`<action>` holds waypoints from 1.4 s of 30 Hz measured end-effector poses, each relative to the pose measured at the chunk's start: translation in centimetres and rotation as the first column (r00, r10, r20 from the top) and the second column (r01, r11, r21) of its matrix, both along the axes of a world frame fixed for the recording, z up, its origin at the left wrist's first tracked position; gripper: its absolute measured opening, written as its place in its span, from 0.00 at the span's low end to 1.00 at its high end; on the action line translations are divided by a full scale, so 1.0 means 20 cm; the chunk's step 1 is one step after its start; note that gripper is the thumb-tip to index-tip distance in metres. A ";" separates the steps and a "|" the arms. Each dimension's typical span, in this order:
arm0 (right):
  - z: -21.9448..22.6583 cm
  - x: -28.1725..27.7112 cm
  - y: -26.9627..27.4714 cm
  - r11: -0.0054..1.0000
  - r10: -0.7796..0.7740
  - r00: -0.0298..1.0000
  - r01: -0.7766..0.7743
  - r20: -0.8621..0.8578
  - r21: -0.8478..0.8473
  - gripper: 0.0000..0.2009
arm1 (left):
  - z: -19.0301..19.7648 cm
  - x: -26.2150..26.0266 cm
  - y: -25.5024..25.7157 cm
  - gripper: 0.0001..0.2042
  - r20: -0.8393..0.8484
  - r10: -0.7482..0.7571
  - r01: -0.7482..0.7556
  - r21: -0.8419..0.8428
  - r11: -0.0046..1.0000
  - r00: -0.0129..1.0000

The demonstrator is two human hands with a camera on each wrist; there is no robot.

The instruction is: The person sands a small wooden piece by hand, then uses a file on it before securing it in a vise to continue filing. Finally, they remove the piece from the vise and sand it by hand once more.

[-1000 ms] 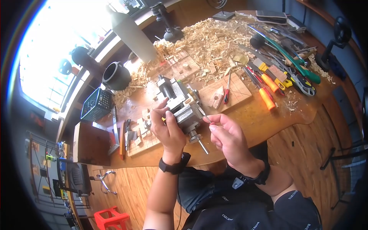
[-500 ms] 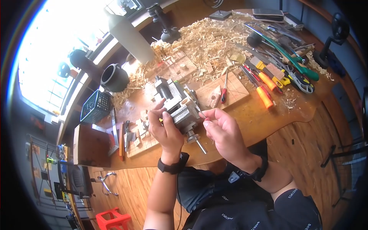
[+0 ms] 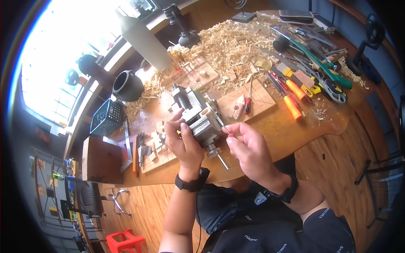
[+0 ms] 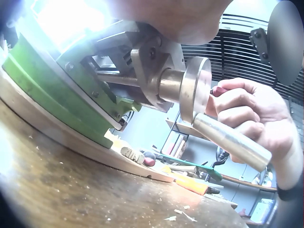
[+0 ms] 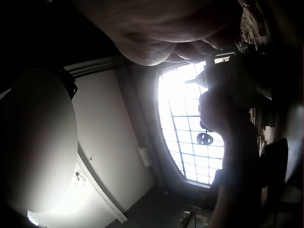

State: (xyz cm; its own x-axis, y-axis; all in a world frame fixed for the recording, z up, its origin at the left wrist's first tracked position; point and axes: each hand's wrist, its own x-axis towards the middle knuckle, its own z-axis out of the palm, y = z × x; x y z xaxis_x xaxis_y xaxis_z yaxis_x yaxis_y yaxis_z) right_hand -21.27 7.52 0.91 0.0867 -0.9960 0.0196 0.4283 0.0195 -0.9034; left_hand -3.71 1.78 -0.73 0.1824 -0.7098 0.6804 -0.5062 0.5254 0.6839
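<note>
A metal vise (image 3: 204,126) stands on the table with a small pale wooden piece (image 3: 205,112) at its jaws. The left hand (image 3: 184,145) rests against the vise's near left side, fingers loosely bent and thumb raised; what its fingertips touch is partly hidden. Between thumb and index finger the right hand (image 3: 252,152) pinches a thin metal tool (image 3: 222,124), its far end beside the wooden piece. In the left wrist view, the right hand (image 4: 256,111) is behind the vise's round handle (image 4: 194,90). The right wrist view is dark, with the left hand (image 5: 216,111) in silhouette.
Right of the vise, a wooden board (image 3: 261,99) bears a red-handled screwdriver (image 3: 248,103). Orange-handled tools (image 3: 292,107) lie farther right, wood shavings (image 3: 230,46) behind. A wooden box (image 3: 101,160) and a dark crate (image 3: 106,118) stand left.
The right hand moved in toward the wooden piece with the thin tool, then slightly back out. The left hand has kept its place at the vise. The head view shifted a little.
</note>
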 end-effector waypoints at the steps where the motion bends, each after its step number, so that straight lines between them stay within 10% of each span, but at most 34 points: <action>1: 0.00 0.00 0.00 1.000 -0.010 1.000 0.010 -0.024 -0.019 0.11 | 0.00 0.00 0.01 0.06 -0.013 -0.004 0.004 0.010 1.000 1.000; 13: -0.05 -0.05 0.01 0.991 -0.089 0.982 0.071 -0.169 -0.110 0.12 | 0.03 -0.02 0.00 0.05 -0.009 -0.007 0.007 0.014 1.000 1.000; 18: 0.00 -0.09 0.05 0.895 -0.373 0.725 0.117 -0.579 -0.430 0.15 | 0.03 -0.02 0.01 0.05 0.013 -0.002 0.002 0.000 1.000 1.000; 42: -0.09 -0.04 0.03 0.815 -0.487 0.800 0.271 -0.351 -0.512 0.13 | 0.03 -0.02 0.01 0.05 -0.012 -0.011 0.012 0.008 1.000 1.000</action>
